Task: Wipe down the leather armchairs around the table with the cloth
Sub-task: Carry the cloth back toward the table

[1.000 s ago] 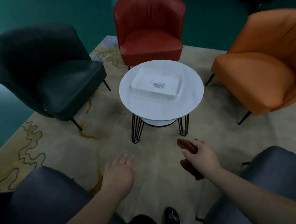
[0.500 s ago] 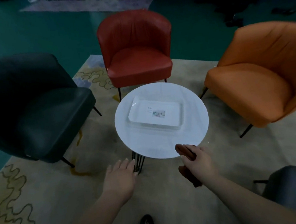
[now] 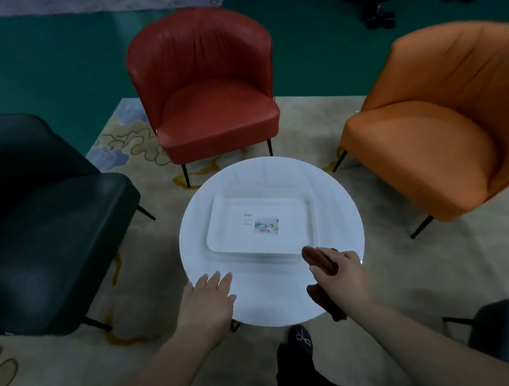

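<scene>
Viewpoint had advanced over table (image 3: 258,310); right hand (image 3: 343,274) clenched cloth (image 3: 318,256), left hand (image 3: 208,303) splayed; red armchair (image 3: 206,88) advisably first, folded flat.

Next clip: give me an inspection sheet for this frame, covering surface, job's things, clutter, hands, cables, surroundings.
Surface: round white table on a patterned rug.
Job's things: red armchair, orange armchair, dark armchair; brown cloth.
Clutter: white tray with a small label, on the table.
Hands: left hand open above the table's near edge; right hand grips the cloth.
Cables: nothing seen.
Surroundings: green floor; dark items far right, unclear.
</scene>
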Motion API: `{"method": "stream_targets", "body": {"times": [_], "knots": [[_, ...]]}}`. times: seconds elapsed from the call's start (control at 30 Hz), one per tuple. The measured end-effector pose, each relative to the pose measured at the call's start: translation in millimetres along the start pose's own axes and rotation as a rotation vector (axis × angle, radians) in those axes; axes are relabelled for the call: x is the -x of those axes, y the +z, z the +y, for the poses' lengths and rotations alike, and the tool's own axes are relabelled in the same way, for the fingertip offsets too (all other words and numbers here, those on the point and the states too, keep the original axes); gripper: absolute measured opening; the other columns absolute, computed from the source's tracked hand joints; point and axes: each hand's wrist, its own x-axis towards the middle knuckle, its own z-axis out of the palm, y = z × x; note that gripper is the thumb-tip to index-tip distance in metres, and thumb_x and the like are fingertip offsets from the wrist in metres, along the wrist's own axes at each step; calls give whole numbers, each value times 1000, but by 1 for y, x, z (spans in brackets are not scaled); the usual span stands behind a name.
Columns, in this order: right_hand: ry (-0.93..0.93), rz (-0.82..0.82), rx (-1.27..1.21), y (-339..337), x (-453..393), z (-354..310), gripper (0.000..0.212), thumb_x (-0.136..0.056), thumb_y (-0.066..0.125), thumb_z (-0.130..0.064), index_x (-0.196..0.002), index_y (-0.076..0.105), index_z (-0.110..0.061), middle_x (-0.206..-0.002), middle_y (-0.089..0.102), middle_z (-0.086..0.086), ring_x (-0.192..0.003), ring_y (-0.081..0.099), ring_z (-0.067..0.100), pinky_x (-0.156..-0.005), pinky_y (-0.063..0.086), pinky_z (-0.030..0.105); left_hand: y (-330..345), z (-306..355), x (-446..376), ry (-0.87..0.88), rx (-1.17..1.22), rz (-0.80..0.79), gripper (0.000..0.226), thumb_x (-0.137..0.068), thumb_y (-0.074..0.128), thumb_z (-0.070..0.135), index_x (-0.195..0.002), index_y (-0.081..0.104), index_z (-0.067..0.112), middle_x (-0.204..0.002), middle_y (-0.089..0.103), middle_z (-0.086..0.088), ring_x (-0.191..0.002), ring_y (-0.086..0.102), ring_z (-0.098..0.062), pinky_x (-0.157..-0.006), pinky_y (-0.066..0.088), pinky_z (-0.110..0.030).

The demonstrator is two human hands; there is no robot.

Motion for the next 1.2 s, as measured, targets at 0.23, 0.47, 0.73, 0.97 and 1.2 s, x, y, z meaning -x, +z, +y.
{"method": "stream_targets", "body": {"times": [0.23,0.47,0.73,0.97,1.2], "knots": [[-20,-77,-19,-4,-89,-6,29,-86,63,-34,-105,54,-53,-112,44,-11,-94,48,-20,-68,47,17,-15,2,-68,-41,-31,-27,56,-101,19,46,-152,11,28,-159,20,2,-145,18,-21,-116,16,-47],[32,-162,-40,6,-132,-11,30,-86,63,-32,-112,59,-46,-109,51,-4,-97,59,8,-83,55,35,-16,-2,-109,-34,-18,-93,55,-101,19,44,-152,10,27,-159,18,0,-145,17,-22,-115,16,-48],[137,-179,-11,30,-164,1,30,-85,64,-33,-115,61,-36,-101,59,10,-86,63,17,-80,55,34,3,-14,-186,10,-21,-117,57,-101,20,46,-152,2,28,-161,10,-3,-147,11,-26,-116,12,-49],[186,-180,-3,62,-190,12,35,-86,65,-37,-120,60,-37,-106,58,5,-86,63,11,-82,55,32,26,-20,-259,38,-133,-167,80,-96,34,57,-151,-14,26,-161,-9,-4,-147,-10,-25,-116,-1,-49],[196,-164,-78,94,-221,10,36,-85,66,-32,-120,61,-35,-107,59,7,-93,63,21,-82,55,34,47,-31,-298,81,-164,-198,105,-84,48,68,-149,-20,22,-158,-21,-6,-147,-13,-26,-119,-2,-45]]}}
